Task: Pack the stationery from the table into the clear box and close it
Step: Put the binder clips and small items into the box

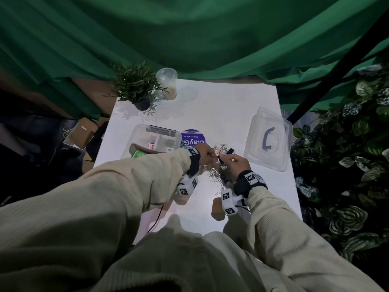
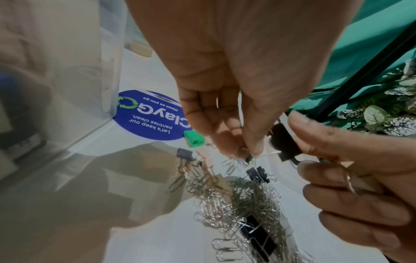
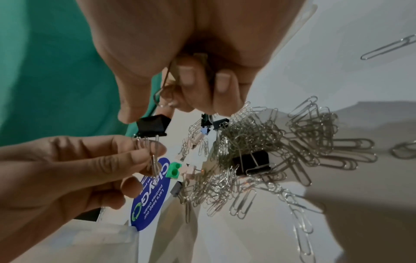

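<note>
Both hands meet above the heap: my right hand (image 3: 180, 58) pinches a black binder clip (image 3: 153, 126) by its body, wire handles hanging toward the table, and my left hand (image 3: 74, 169) pinches paper clips caught in those handles (apparently untangling them). I judge the job partly done: the clear box (image 1: 154, 137), left of the hands, already holds a few items, while the paper-clip pile (image 3: 258, 147), more binder clips and a green sharpener (image 3: 173, 170) remain on the table (image 1: 210, 106). The lid (image 1: 268, 140) lies off, far right, its handle's long axis running near-to-far.
</note>
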Demonstrator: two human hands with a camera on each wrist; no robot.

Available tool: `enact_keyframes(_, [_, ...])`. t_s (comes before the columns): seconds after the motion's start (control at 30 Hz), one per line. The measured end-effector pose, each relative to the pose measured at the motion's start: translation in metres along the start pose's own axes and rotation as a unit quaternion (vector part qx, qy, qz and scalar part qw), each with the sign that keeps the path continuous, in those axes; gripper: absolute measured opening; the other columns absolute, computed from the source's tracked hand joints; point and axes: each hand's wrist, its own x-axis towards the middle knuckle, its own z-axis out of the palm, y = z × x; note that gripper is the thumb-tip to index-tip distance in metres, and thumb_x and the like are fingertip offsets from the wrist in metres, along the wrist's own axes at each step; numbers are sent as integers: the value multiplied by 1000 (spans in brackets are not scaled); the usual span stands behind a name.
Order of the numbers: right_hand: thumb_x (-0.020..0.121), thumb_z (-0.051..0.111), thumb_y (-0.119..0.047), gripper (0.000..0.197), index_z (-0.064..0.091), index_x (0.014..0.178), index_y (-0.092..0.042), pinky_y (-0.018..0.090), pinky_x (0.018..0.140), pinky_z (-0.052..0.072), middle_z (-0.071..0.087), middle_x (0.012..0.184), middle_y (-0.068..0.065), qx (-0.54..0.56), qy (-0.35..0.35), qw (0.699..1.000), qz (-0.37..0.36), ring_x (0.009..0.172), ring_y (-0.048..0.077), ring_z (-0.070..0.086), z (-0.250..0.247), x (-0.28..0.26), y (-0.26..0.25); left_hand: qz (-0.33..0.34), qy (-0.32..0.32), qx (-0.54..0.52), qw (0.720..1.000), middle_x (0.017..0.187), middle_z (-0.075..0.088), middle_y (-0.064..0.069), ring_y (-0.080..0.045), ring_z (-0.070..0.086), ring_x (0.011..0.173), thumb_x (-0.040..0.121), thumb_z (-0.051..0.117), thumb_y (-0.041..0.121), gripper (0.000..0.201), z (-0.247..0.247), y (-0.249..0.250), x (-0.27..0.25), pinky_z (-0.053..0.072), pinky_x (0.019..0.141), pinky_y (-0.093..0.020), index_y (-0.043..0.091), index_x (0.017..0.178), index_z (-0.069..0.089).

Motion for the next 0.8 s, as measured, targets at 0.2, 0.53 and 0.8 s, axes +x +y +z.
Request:
enact_keyframes(0.2, [86,69,-37,23,71,85,-14,23,69,43,69,87,8,-22,20,999,26,74,17,58,-8,-4,5,-33,-3,35,999,87,66,4,-9,55,79,88,64,20,8,-4,-3,3,43,71,-19,18,85,71])
enact_keyframes(0.53, [80,58,-21,16,58,68,-10,23,47,30,67,65,7,106,41,987,109,43,17,39,-19,-12,-3,-68,-74,167,981,88,70,5,-20,68,90,82,62,35,10,11,-13,12,56,81,-31,28,83,69])
enact_keyframes(0.8, [82,61,-9,6,62,77,-6,19,41,24,47,53,2,258,31,951,166,41,13,35,-23,-3,-1,-76,16,210,975,110,66,-16,-33,62,102,91,49,26,30,-1,-2,28,53,87,-40,6,105,67])
